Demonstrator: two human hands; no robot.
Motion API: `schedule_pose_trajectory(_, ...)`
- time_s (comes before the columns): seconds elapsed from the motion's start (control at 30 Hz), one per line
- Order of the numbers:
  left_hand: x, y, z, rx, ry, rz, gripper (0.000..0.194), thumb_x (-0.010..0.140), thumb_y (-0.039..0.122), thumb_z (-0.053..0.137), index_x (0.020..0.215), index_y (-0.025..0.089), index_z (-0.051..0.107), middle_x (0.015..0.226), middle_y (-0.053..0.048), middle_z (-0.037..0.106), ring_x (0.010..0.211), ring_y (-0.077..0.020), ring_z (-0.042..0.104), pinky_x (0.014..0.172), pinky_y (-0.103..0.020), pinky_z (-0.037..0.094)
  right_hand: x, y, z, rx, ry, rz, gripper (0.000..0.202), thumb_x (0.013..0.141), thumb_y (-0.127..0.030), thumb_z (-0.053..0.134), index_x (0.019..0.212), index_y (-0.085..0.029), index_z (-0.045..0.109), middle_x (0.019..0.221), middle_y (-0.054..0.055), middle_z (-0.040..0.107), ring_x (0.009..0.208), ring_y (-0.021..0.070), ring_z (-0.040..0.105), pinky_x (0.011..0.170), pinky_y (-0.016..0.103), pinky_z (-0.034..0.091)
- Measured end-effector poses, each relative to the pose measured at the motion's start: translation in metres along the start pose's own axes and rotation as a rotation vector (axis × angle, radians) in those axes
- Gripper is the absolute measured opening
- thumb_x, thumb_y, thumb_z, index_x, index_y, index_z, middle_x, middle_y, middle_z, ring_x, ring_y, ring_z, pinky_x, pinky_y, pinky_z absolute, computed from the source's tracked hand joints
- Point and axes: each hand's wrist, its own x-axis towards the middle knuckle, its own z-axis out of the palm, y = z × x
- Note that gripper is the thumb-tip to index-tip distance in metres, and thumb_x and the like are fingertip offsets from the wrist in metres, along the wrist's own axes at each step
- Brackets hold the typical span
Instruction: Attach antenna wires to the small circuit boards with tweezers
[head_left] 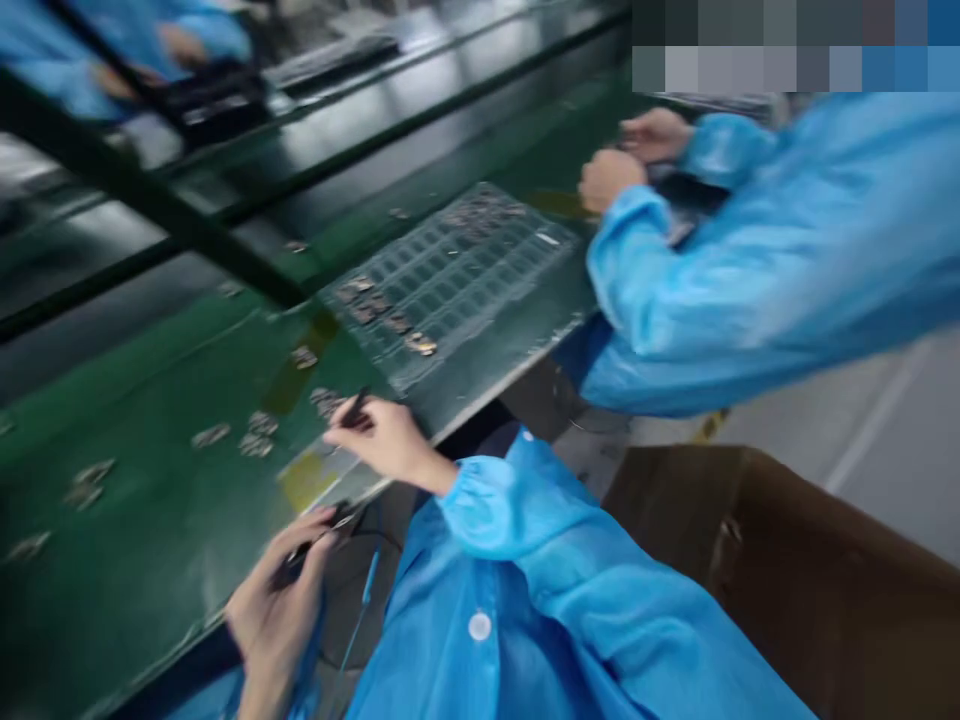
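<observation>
My left hand (281,590) is closed around a small dark piece with a shiny metal edge (343,520), at the front edge of the green-topped bench (172,400). Its kind is blurred. In my right hand (386,440) a slim black tool (356,405) is pinched between thumb and fingers; its tip cannot be made out. Just beyond those fingers lies a small cluster of metal parts (325,400). A clear plastic tray (450,285) with rows of pockets lies ahead of my right hand, with small metal parts (367,300) in its near-left and far pockets.
More loose metal parts (259,432) are scattered over the mat to the left. A co-worker's blue sleeve (720,290) and hands (615,180) are at the right. A dark green bar (165,210) slants across the back. A brown cardboard box (810,570) stands at lower right.
</observation>
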Motion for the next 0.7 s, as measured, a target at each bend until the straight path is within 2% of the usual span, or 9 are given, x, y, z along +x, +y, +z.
schedule_pose_trajectory(0.03, -0.005, -0.008, 0.000, -0.024, -0.070, -0.011, 0.017, 0.091, 0.035, 0.064, 0.088, 0.018, 0.068, 0.100, -0.008, 0.076, 0.100, -0.0255, 0.072, 0.098, -0.044, 0.055, -0.001, 0.005, 0.001, 0.020, -0.017, 0.010, 0.007, 0.082, -0.025, 0.072, 0.083, -0.021, 0.065, 0.081, -0.005, 0.070, 0.076, 0.0129, 0.067, 0.075, 0.022, 0.052)
schedule_pose_trajectory(0.1, -0.010, -0.016, 0.001, -0.056, -0.095, 0.012, 0.010, 0.092, 0.027, 0.063, 0.088, 0.019, 0.068, 0.102, -0.008, 0.077, 0.101, -0.0242, 0.072, 0.096, -0.042, 0.057, -0.003, 0.008, 0.000, 0.055, 0.010, 0.040, 0.011, 0.078, -0.027, 0.074, 0.082, -0.021, 0.066, 0.082, -0.001, 0.071, 0.075, 0.0150, 0.068, 0.073, 0.024, 0.054)
schedule_pose_trajectory(0.27, -0.006, -0.007, 0.005, -0.062, -0.050, 0.157, 0.005, 0.093, 0.020, 0.062, 0.093, 0.019, 0.067, 0.103, -0.008, 0.077, 0.104, -0.0226, 0.071, 0.098, -0.042, 0.056, -0.014, -0.003, 0.002, -0.041, -0.037, 0.115, 0.013, 0.081, -0.029, 0.071, 0.089, -0.020, 0.065, 0.087, 0.002, 0.071, 0.081, 0.0153, 0.069, 0.074, 0.025, 0.056)
schedule_pose_trajectory(0.4, -0.003, -0.008, 0.007, -0.050, -0.068, 0.220, 0.010, 0.092, 0.015, 0.064, 0.102, 0.019, 0.063, 0.110, -0.008, 0.076, 0.108, -0.0205, 0.070, 0.103, -0.040, 0.052, -0.023, -0.008, 0.008, -0.170, -0.099, 0.161, 0.011, 0.082, -0.026, 0.071, 0.090, -0.020, 0.066, 0.089, 0.001, 0.070, 0.083, 0.0145, 0.070, 0.076, 0.024, 0.058)
schedule_pose_trajectory(0.53, -0.002, -0.012, 0.004, -0.054, -0.097, 0.217, 0.012, 0.094, 0.016, 0.062, 0.105, 0.019, 0.062, 0.114, -0.008, 0.075, 0.110, -0.0205, 0.069, 0.101, -0.038, 0.053, -0.026, -0.011, 0.012, -0.287, -0.150, 0.171, 0.007, 0.085, -0.025, 0.071, 0.090, -0.021, 0.068, 0.092, 0.002, 0.071, 0.085, 0.0150, 0.071, 0.077, 0.025, 0.059)
schedule_pose_trajectory(0.7, 0.002, -0.007, -0.002, -0.072, -0.134, 0.151, 0.007, 0.094, 0.018, 0.062, 0.101, 0.018, 0.063, 0.120, -0.008, 0.073, 0.113, -0.0222, 0.066, 0.095, -0.035, 0.054, -0.025, -0.015, 0.014, -0.350, -0.109, 0.187, 0.004, 0.088, -0.024, 0.069, 0.090, -0.022, 0.068, 0.092, 0.002, 0.071, 0.087, 0.0161, 0.071, 0.074, 0.025, 0.060)
